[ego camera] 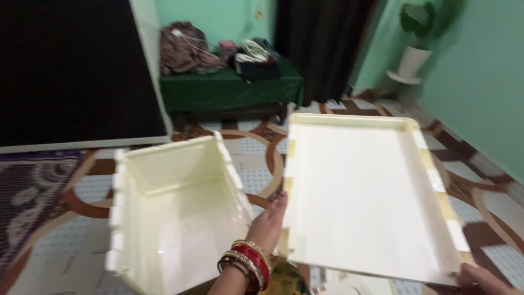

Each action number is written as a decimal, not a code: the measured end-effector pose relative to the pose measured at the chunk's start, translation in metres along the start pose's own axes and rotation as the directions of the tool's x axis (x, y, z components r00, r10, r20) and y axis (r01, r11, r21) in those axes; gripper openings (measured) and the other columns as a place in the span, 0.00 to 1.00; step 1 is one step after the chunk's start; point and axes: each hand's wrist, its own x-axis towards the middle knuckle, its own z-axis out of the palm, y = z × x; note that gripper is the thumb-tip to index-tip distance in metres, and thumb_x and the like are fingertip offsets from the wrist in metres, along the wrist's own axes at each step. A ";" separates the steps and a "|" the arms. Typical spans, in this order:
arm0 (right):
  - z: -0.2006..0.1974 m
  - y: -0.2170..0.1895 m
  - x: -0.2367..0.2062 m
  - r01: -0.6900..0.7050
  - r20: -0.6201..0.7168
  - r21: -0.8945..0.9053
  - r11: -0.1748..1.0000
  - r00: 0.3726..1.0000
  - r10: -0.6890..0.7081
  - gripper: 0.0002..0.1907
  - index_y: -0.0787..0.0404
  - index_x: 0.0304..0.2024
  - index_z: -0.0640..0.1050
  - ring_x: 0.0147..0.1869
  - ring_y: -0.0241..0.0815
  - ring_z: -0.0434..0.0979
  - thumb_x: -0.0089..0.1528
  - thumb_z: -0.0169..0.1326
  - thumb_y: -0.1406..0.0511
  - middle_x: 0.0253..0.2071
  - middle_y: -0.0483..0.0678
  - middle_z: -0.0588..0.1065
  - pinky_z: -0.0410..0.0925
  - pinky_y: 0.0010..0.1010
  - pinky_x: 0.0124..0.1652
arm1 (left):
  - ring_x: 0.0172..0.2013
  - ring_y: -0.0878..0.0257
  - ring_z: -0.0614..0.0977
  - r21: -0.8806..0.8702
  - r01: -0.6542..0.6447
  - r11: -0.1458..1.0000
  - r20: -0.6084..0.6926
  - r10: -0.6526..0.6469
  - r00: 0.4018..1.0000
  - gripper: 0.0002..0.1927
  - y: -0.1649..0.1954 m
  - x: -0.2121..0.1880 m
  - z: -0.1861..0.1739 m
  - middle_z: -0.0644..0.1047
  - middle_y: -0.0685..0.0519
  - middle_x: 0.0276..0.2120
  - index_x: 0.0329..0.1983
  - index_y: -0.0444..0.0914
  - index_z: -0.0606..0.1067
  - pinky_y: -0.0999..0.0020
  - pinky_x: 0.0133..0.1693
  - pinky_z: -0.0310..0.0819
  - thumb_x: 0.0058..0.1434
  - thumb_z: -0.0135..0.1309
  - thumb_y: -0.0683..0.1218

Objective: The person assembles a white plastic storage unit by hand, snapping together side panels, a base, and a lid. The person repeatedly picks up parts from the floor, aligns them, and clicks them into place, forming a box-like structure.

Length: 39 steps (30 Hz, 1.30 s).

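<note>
A cream plastic box (174, 218) stands open in front of me, tipped a little, with notched edges along its walls. To its right I hold a flat cream tray-like panel (365, 202) with a raised rim. My left hand (268, 221), with red and gold bangles on the wrist, grips the panel's left edge, right next to the box's right wall. My right hand (483, 277) holds the panel's near right corner; only its fingers show at the frame's lower edge.
The floor (256, 153) has patterned brown and white tiles. A dark purple rug (30, 186) lies at left. Behind stand a green-covered bench (229, 90) piled with clothes, a dark curtain (322, 43) and a potted plant (417, 52) by the green wall.
</note>
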 end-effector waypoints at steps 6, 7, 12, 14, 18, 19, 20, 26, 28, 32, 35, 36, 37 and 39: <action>0.106 0.034 -0.029 -0.072 0.232 -0.028 0.997 0.970 0.077 0.20 0.67 0.58 0.66 0.61 0.66 0.76 0.65 0.48 0.65 0.55 0.70 0.74 0.70 0.56 0.58 | 0.65 0.56 0.75 -0.159 -0.009 0.987 -0.230 -0.029 0.973 0.42 -0.017 -0.057 -0.097 0.65 0.50 0.71 0.76 0.48 0.55 0.60 0.61 0.71 0.63 0.24 0.70; 0.120 0.039 -0.036 -0.068 0.269 -0.031 0.997 0.960 0.074 0.21 0.67 0.58 0.67 0.62 0.66 0.76 0.65 0.48 0.65 0.55 0.70 0.74 0.70 0.57 0.58 | 0.65 0.57 0.76 -0.176 -0.033 0.984 -0.272 -0.016 0.962 0.41 -0.020 -0.067 -0.108 0.68 0.50 0.70 0.75 0.45 0.57 0.61 0.61 0.72 0.64 0.27 0.70; 0.187 0.045 -0.068 -0.271 0.323 -0.226 0.936 0.885 0.335 0.24 0.74 0.55 0.66 0.63 0.67 0.76 0.66 0.48 0.60 0.56 0.72 0.75 0.71 0.55 0.60 | 0.62 0.57 0.76 -0.066 -0.179 0.982 -0.488 0.125 0.864 0.39 -0.006 -0.098 -0.140 0.65 0.47 0.66 0.72 0.38 0.58 0.61 0.61 0.72 0.60 0.56 0.54; 0.210 0.043 -0.077 -0.221 0.506 -0.249 0.943 0.801 0.321 0.24 0.64 0.56 0.71 0.60 0.62 0.78 0.62 0.48 0.57 0.55 0.63 0.77 0.72 0.52 0.58 | 0.59 0.57 0.78 -0.142 -0.189 0.972 -0.526 0.088 0.846 0.40 0.007 -0.109 -0.154 0.66 0.48 0.65 0.72 0.37 0.57 0.61 0.58 0.76 0.57 0.58 0.45; 0.256 0.022 -0.077 -0.061 0.501 -0.473 0.879 0.801 0.326 0.33 0.78 0.62 0.64 0.59 0.64 0.81 0.68 0.48 0.55 0.55 0.66 0.75 0.71 0.54 0.58 | 0.52 0.55 0.84 -0.258 -0.154 0.954 -0.569 -0.021 0.822 0.37 0.036 -0.123 -0.175 0.71 0.47 0.61 0.71 0.37 0.59 0.60 0.50 0.83 0.56 0.54 0.41; 0.266 0.018 -0.076 0.024 0.505 -0.539 0.842 0.809 0.300 0.30 0.74 0.61 0.68 0.57 0.60 0.82 0.67 0.48 0.55 0.54 0.64 0.76 0.73 0.48 0.58 | 0.50 0.54 0.85 -0.256 -0.151 0.955 -0.575 -0.025 0.818 0.37 0.041 -0.124 -0.181 0.74 0.45 0.59 0.70 0.37 0.60 0.60 0.49 0.84 0.56 0.54 0.40; 0.283 0.015 -0.073 0.107 0.510 -0.600 0.793 0.815 0.276 0.28 0.71 0.60 0.72 0.55 0.56 0.84 0.67 0.48 0.55 0.52 0.63 0.76 0.74 0.43 0.58 | 0.48 0.53 0.86 -0.254 -0.146 0.956 -0.582 -0.030 0.813 0.36 0.045 -0.125 -0.186 0.76 0.44 0.56 0.70 0.36 0.62 0.60 0.47 0.84 0.55 0.53 0.39; 0.354 0.027 -0.070 0.560 0.667 -0.653 0.510 0.744 0.038 0.30 0.66 0.51 0.84 0.43 0.44 0.83 0.65 0.49 0.48 0.43 0.55 0.84 0.77 0.37 0.48 | 0.46 0.56 0.85 -0.215 -0.277 0.937 -0.686 0.057 0.725 0.29 0.031 -0.109 -0.225 0.82 0.45 0.50 0.64 0.36 0.72 0.61 0.50 0.79 0.55 0.54 0.39; 0.371 0.039 -0.070 0.603 0.661 -0.701 0.381 0.749 0.031 0.31 0.67 0.49 0.86 0.40 0.47 0.80 0.67 0.49 0.47 0.42 0.57 0.84 0.74 0.38 0.47 | 0.47 0.58 0.85 -0.207 -0.317 0.926 -0.710 0.081 0.700 0.32 0.015 -0.101 -0.237 0.82 0.47 0.51 0.66 0.40 0.71 0.63 0.50 0.79 0.54 0.53 0.37; 0.390 0.066 -0.071 0.433 0.704 -0.614 0.660 0.678 0.211 0.24 0.65 0.48 0.82 0.42 0.43 0.86 0.63 0.54 0.52 0.42 0.53 0.84 0.79 0.35 0.48 | 0.47 0.57 0.85 -0.153 -0.299 0.942 -0.753 0.085 0.653 0.35 -0.026 -0.083 -0.258 0.82 0.47 0.52 0.68 0.41 0.70 0.64 0.50 0.77 0.54 0.54 0.36; 0.395 0.084 -0.069 0.497 0.711 -0.644 0.582 0.670 0.215 0.23 0.64 0.46 0.83 0.41 0.42 0.86 0.62 0.55 0.52 0.39 0.51 0.84 0.80 0.35 0.46 | 0.48 0.60 0.84 -0.131 -0.214 0.968 -0.750 0.045 0.660 0.38 -0.057 -0.068 -0.268 0.82 0.49 0.52 0.70 0.44 0.68 0.66 0.52 0.75 0.53 0.54 0.36; 0.395 0.089 -0.068 0.556 0.721 -0.652 0.515 0.666 0.194 0.23 0.62 0.47 0.84 0.40 0.40 0.85 0.61 0.56 0.51 0.38 0.49 0.84 0.79 0.33 0.45 | 0.48 0.60 0.84 -0.147 -0.243 0.959 -0.752 0.051 0.657 0.38 -0.066 -0.062 -0.270 0.82 0.48 0.52 0.70 0.43 0.68 0.65 0.52 0.75 0.53 0.54 0.36; 0.394 0.093 -0.068 0.609 0.730 -0.658 0.442 0.660 0.176 0.23 0.59 0.47 0.85 0.40 0.39 0.84 0.60 0.56 0.51 0.37 0.48 0.84 0.78 0.31 0.45 | 0.48 0.60 0.84 -0.164 -0.269 0.949 -0.754 0.056 0.655 0.37 -0.075 -0.057 -0.271 0.83 0.48 0.52 0.70 0.42 0.68 0.65 0.51 0.75 0.53 0.55 0.36; 0.391 0.100 -0.068 0.667 0.735 -0.665 0.335 0.665 0.132 0.23 0.59 0.46 0.85 0.38 0.40 0.83 0.59 0.57 0.50 0.36 0.49 0.84 0.77 0.32 0.43 | 0.47 0.60 0.84 -0.148 -0.257 0.955 -0.763 0.055 0.644 0.37 -0.092 -0.049 -0.271 0.83 0.48 0.51 0.70 0.41 0.68 0.65 0.51 0.75 0.53 0.56 0.37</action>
